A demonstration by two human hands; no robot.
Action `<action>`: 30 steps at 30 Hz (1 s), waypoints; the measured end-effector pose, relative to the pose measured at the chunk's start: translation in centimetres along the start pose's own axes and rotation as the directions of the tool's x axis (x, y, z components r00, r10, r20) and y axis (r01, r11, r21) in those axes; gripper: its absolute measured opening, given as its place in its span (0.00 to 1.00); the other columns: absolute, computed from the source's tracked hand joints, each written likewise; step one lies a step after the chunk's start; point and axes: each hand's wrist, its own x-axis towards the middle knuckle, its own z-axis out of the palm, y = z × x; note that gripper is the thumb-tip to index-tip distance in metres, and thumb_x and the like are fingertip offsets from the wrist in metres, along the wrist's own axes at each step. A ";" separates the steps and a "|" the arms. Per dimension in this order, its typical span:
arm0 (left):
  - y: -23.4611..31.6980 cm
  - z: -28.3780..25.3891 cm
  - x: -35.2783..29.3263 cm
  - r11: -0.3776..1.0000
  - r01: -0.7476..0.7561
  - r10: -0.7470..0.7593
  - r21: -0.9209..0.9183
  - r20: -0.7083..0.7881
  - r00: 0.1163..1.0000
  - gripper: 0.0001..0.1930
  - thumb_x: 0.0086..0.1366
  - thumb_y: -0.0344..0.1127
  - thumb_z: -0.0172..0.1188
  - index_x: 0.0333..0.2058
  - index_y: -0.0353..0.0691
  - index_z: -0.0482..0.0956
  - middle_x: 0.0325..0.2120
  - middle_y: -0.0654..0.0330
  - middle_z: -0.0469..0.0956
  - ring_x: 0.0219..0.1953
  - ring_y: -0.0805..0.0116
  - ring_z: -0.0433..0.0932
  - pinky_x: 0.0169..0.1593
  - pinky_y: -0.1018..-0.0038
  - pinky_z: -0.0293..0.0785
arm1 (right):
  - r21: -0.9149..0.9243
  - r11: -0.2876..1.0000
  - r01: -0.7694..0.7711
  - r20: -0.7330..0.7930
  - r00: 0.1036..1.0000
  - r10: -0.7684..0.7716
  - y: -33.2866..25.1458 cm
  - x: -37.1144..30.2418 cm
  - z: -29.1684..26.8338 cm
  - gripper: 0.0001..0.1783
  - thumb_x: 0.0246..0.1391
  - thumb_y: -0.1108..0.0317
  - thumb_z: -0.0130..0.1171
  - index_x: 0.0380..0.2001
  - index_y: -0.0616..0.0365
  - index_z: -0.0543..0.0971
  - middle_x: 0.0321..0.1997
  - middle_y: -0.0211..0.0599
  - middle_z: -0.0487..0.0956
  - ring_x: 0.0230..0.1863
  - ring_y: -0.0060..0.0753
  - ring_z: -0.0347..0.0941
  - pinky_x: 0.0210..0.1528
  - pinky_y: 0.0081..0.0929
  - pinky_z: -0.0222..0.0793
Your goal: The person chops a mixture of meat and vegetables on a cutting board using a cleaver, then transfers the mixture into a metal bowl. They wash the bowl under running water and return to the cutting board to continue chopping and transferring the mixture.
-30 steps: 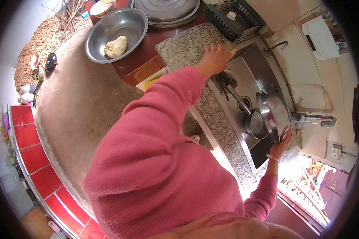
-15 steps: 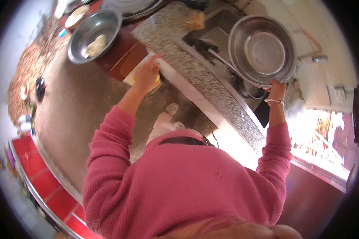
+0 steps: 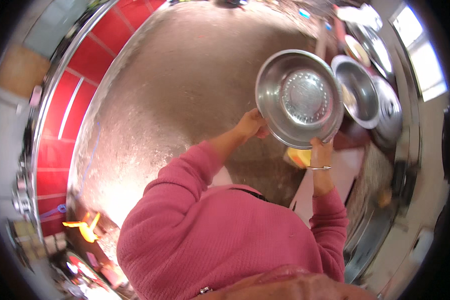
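A wide round steel basin (image 3: 305, 97) is held up in front of me, tilted so its shiny inside shows; nothing lies in it. My right hand (image 3: 321, 152), with a bracelet at the wrist, grips the near rim with the thumb on top. At the left part of the rim, my left hand (image 3: 255, 124) is closed on the edge, its fingers partly hidden under the basin. Just past the basin to the right, a larger grey metal bowl (image 3: 362, 90) holds something pale, partly covered by the basin's rim.
Red tiled counter (image 3: 70, 105) runs along the left. A yellow item (image 3: 299, 157) shows below the basin. Lids (image 3: 387, 107) and a pale dish (image 3: 357, 50) surround the grey bowl. The sink (image 3: 370, 240) lies at lower right. An orange-yellow object (image 3: 87, 227) stands at lower left.
I have turned left, away from the sink, carrying the basin along in my right hand. My left hand has come from the counter's edge to the basin's rim.
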 end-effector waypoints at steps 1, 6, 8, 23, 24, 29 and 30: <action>-0.5 -3.8 0.1 0.994 -0.085 0.081 -0.075 -0.054 0.995 0.14 0.57 0.34 0.49 0.43 0.40 0.65 0.29 0.59 0.72 0.26 0.72 0.72 0.27 0.77 0.72 | -0.019 0.993 0.115 0.139 0.984 -0.112 0.1 1.8 4.0 0.37 0.33 0.84 0.42 0.54 0.63 0.53 0.51 0.42 0.63 0.51 0.33 0.59 0.54 0.24 0.52; -1.0 -23.7 -4.0 0.927 -0.204 -0.009 -0.315 -0.561 0.828 0.15 0.56 0.37 0.50 0.42 0.41 0.66 0.25 0.62 0.73 0.21 0.76 0.71 0.24 0.80 0.68 | -0.344 0.655 0.673 0.556 0.708 -0.436 0.0 7.8 24.9 0.40 0.36 0.84 0.48 0.56 0.47 0.53 0.56 0.40 0.58 0.48 0.45 0.64 0.42 0.32 0.65; 0.2 -28.8 -6.1 0.926 -0.282 0.023 -0.251 -0.708 0.706 0.14 0.56 0.39 0.51 0.40 0.41 0.66 0.24 0.62 0.72 0.20 0.77 0.70 0.23 0.81 0.67 | -0.322 0.525 0.788 0.580 0.603 -0.548 -0.5 10.6 30.5 0.41 0.36 0.81 0.53 0.55 0.41 0.54 0.56 0.39 0.58 0.44 0.49 0.66 0.34 0.35 0.68; 10.8 -52.9 -3.5 0.971 0.120 0.134 0.208 -0.883 0.450 0.12 0.56 0.40 0.50 0.34 0.38 0.72 0.22 0.60 0.74 0.26 0.77 0.73 0.27 0.78 0.68 | -0.746 0.650 -0.143 -0.058 0.987 0.150 7.7 37.7 48.5 0.35 0.43 0.55 0.53 0.53 0.51 0.53 0.51 0.45 0.62 0.41 0.53 0.68 0.39 0.43 0.68; 10.5 -55.4 -4.6 0.924 0.276 0.160 0.265 -0.923 0.351 0.11 0.55 0.39 0.51 0.32 0.38 0.73 0.23 0.57 0.74 0.28 0.74 0.74 0.28 0.76 0.69 | -0.440 0.804 -0.400 -0.123 0.914 0.387 7.9 39.3 50.5 0.32 0.45 0.56 0.51 0.52 0.54 0.54 0.49 0.48 0.63 0.41 0.55 0.67 0.39 0.45 0.68; 4.0 -64.0 -13.1 0.418 0.887 -0.004 0.194 -0.977 0.215 0.11 0.52 0.36 0.49 0.34 0.42 0.74 0.33 0.50 0.74 0.39 0.54 0.72 0.39 0.65 0.68 | 0.021 0.552 -0.833 0.197 0.545 0.815 12.1 44.2 62.6 0.21 0.44 0.73 0.43 0.43 0.72 0.58 0.45 0.60 0.61 0.38 0.64 0.65 0.33 0.53 0.70; 3.1 -65.6 -14.6 0.245 0.956 -0.162 0.161 -0.965 0.204 0.12 0.51 0.34 0.49 0.34 0.38 0.74 0.34 0.48 0.73 0.40 0.54 0.72 0.41 0.66 0.69 | 0.037 0.560 -0.827 0.243 0.551 0.798 12.8 45.3 65.4 0.20 0.44 0.76 0.41 0.42 0.75 0.57 0.45 0.64 0.60 0.38 0.66 0.65 0.32 0.54 0.71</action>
